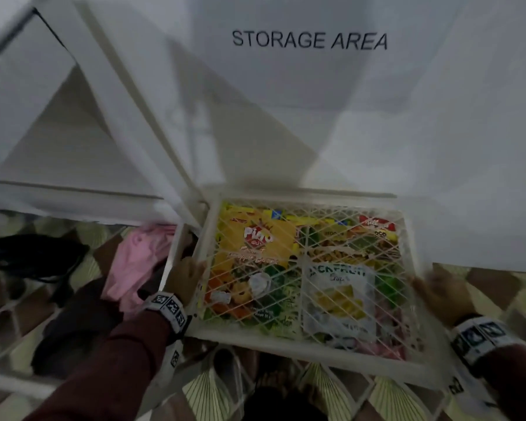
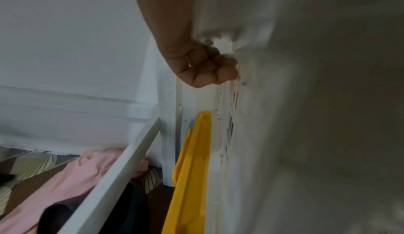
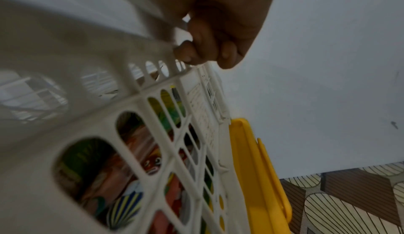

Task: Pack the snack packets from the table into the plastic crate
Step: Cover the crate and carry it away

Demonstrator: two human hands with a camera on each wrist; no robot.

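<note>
- Fingers (image 2: 210, 70) of the left hand (image 1: 184, 279) are curled round the white plastic crate (image 1: 304, 349) at 9 o'clock.
- Fingers (image 3: 196, 47) of the right hand (image 1: 441, 294) are curled round its 3 o'clock rim.
- Snack packets (image 1: 255, 247) are seen through the crate's lattice.

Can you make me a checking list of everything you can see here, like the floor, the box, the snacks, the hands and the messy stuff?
Surface: patterned floor below the crate.
Job's things: white lattice crate, held up, full of snack packets; a yellow part at its far end.
Clutter: pink cloth and dark cloth left of it.
Hands: left hand grips the crate's left rim; right hand grips the right rim.
Cables: nothing seen.
Surroundings: STORAGE AREA sign on white wall; white frame.
</note>
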